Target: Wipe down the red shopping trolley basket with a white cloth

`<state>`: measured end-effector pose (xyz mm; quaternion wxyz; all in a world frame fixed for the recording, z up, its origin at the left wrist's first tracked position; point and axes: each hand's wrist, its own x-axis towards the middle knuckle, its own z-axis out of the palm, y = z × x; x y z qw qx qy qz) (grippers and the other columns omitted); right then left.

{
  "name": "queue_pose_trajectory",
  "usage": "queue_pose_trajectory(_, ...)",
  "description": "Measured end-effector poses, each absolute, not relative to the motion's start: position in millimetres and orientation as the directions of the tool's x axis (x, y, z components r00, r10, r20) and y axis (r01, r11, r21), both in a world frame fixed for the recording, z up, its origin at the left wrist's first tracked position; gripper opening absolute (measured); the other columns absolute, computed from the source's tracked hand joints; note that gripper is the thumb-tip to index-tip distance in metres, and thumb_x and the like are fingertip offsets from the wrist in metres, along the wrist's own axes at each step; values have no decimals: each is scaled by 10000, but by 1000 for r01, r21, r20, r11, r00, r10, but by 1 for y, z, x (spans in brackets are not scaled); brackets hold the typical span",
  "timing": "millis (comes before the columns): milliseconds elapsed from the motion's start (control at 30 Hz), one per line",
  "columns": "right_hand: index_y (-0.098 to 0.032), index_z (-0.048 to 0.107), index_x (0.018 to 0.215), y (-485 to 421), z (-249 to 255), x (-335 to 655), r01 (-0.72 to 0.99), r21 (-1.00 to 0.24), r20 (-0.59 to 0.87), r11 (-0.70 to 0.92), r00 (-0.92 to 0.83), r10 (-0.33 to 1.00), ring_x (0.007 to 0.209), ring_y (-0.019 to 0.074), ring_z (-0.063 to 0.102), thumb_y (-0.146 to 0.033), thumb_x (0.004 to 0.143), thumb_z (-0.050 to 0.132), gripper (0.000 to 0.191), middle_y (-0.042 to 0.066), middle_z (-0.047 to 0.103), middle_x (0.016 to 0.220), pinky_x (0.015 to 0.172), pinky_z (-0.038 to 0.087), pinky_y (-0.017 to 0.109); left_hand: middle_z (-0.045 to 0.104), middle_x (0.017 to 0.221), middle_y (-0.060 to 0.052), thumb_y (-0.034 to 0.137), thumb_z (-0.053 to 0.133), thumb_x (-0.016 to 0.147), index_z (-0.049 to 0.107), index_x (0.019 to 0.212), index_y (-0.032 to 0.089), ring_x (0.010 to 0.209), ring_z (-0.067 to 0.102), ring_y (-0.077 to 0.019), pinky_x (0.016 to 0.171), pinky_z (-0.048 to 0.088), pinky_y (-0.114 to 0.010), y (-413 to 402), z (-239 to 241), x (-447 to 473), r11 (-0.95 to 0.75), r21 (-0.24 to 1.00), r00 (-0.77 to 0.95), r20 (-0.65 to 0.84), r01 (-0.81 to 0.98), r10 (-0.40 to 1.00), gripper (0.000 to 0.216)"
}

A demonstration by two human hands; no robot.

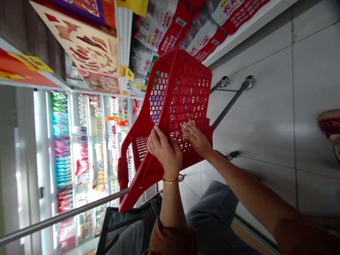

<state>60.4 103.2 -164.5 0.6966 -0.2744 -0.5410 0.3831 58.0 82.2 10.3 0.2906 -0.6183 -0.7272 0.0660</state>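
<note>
A red plastic shopping cart (174, 88) with perforated sides appears tilted across the middle of the head view. My left hand (164, 148), with a gold bangle at the wrist, is closed over the cart's rim. Lower on the cart, my right hand (196, 137) lies against the mesh side wall with its fingers stretched out. Grey metal legs (231, 102) with casters run out from the cart's base toward the floor. What the cart contains is mostly hidden behind its walls.
Shrink-wrapped red-labelled bottle packs (170, 24) and patterned boxes (87, 39) line the shelf by the cart's far end. Lit shelves (87, 152) of packaged goods stand left. A metal bar (66, 210) crosses lower left. A shoe (330, 131) rests on the tiled floor (265, 117).
</note>
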Motion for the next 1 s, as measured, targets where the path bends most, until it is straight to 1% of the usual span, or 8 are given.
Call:
queue_pose_trajectory(167,-329,376,1470,90,-198,62,-289,-822,474,490,129,871,1467,197,299,-183,989,477,513,39,511,1473,1223,263,517,474,1435,-234,310,457,909,358,1479,62,1310,421,-341,1128,274,-514,82,10,58,239,-450,-77,348,861,934,630)
queue_pose_trajectory(333,-328,409,1452,83,-218,60,-266,-855,426,445,127,896,1466,223,295,-210,987,484,485,55,504,1478,1189,304,570,482,1430,-228,315,458,911,356,1482,70,1305,429,-340,1128,275,-509,81,10,58,232,-450,-68,352,862,934,630)
queue_pose_trajectory(467,-293,470,1415,83,-221,60,-268,-869,403,415,104,910,1459,228,317,-247,989,486,429,65,521,1462,1184,325,553,480,1433,-227,326,453,919,354,1484,74,1309,425,-338,1129,275,-508,81,10,58,238,-440,-76,355,866,932,627)
queue_pose_trajectory(600,-257,553,1354,81,-228,63,-248,-908,326,337,84,942,1454,235,336,-294,987,491,374,85,552,1430,1168,380,525,470,1434,-246,343,448,922,358,1477,47,1309,420,-349,1128,271,-516,81,9,58,235,-439,-76,349,867,934,636)
queue_pose_trajectory(700,-265,559,1347,79,-236,63,-241,-921,290,305,97,952,1437,230,372,-291,987,488,368,80,549,1434,1144,426,503,476,1429,-238,349,453,921,362,1476,51,1311,419,-345,1134,267,-506,81,9,58,238,-439,-76,355,866,932,636)
queue_pose_trajectory(800,-269,559,1345,80,-238,64,-243,-916,299,320,118,947,1407,236,423,-273,983,491,369,75,572,1408,1146,420,519,473,1436,-233,354,443,924,353,1481,58,1316,413,-344,1138,261,-514,82,8,57,239,-441,-78,353,865,932,637)
queue_pose_trajectory(867,-271,556,1347,81,-236,66,-238,-925,271,298,139,952,1380,237,462,-271,985,477,370,75,587,1388,1141,432,514,463,1446,-235,354,436,923,339,1488,62,1323,405,-346,1136,260,-521,81,8,57,234,-442,-77,346,866,935,643)
queue_pose_trajectory(1000,-244,531,1354,86,-222,74,-202,-944,217,263,222,951,1288,238,560,-293,980,488,380,95,637,1301,1069,522,449,458,1449,-234,356,435,919,335,1489,64,1328,402,-344,1136,261,-514,81,7,56,235,-448,-74,350,863,934,649)
